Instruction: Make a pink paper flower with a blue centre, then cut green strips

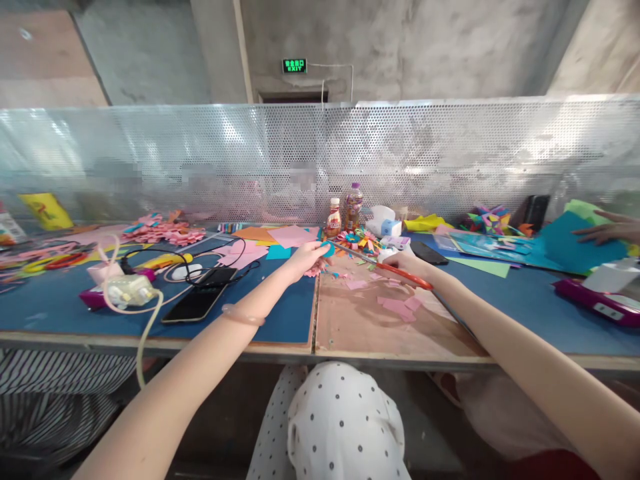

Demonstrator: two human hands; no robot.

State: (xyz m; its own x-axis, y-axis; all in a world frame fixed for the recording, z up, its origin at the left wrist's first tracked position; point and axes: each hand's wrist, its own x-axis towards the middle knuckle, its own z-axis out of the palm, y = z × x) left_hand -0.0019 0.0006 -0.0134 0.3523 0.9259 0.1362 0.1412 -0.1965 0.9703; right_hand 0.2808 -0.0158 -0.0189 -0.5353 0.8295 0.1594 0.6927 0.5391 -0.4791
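My left hand is closed on a small teal paper piece held just above the table. My right hand grips the orange handles of a pair of scissors, whose blades point left and reach the teal piece. Pink paper scraps lie on the bare brown board under and before both hands. A pink bangle sits on my left wrist.
Black phones, cables and a white charger lie on the blue mat at left. Coloured sheets, two bottles and paper flowers stand behind. Another person's hand rests on teal paper at right. A perforated metal screen closes the back.
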